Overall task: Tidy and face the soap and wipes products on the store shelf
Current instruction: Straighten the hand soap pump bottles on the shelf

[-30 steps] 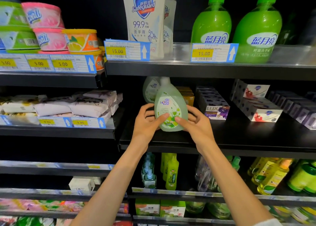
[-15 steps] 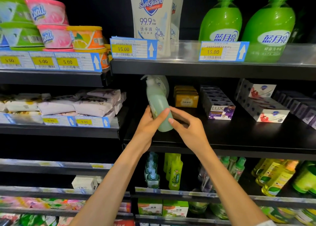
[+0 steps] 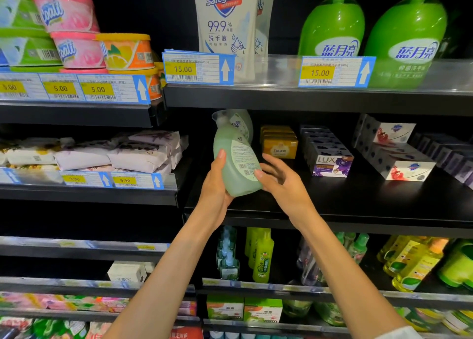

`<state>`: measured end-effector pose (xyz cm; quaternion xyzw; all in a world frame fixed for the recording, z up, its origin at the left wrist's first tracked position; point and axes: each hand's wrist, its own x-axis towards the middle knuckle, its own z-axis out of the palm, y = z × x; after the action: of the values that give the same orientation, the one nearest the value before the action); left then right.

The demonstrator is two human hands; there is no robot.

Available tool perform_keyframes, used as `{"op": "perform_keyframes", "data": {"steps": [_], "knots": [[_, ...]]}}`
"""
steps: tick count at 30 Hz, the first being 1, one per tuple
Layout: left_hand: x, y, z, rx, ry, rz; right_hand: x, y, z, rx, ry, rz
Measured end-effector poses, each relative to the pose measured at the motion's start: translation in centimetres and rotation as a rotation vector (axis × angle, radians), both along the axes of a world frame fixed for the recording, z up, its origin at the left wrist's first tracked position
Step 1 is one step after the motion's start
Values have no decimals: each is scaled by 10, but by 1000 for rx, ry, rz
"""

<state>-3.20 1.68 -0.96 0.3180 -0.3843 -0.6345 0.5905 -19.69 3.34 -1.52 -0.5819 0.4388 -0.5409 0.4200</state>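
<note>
So the left hand (image 3: 215, 185) has its fingers wrapped round the pale green soap bottle (image 3: 235, 164), tilted with its back label facing out, just above the front of the black shelf (image 3: 358, 200). The right hand (image 3: 284, 185) has loose, spread fingers, fingertips touching the bottle's side. LUX soap boxes (image 3: 330, 163) sit nearby to the right.

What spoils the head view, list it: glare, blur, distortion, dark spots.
Head view: wide-angle bending bows the upper shelf edge and stretches the corner products; glare streaks the clear strip beside the 15.00 price tag; the back of the shelves falls into near-black; the pale green bottle and both hands are reasonably sharp, though its back-label print is too small to read.
</note>
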Motion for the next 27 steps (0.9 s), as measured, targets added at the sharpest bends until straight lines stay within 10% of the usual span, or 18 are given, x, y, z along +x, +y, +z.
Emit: {"op": "perform_keyframes", "data": {"steps": [27], "knots": [[4, 0, -7, -190, -260, -56, -11, 0, -3, -39, -168, -71]]}}
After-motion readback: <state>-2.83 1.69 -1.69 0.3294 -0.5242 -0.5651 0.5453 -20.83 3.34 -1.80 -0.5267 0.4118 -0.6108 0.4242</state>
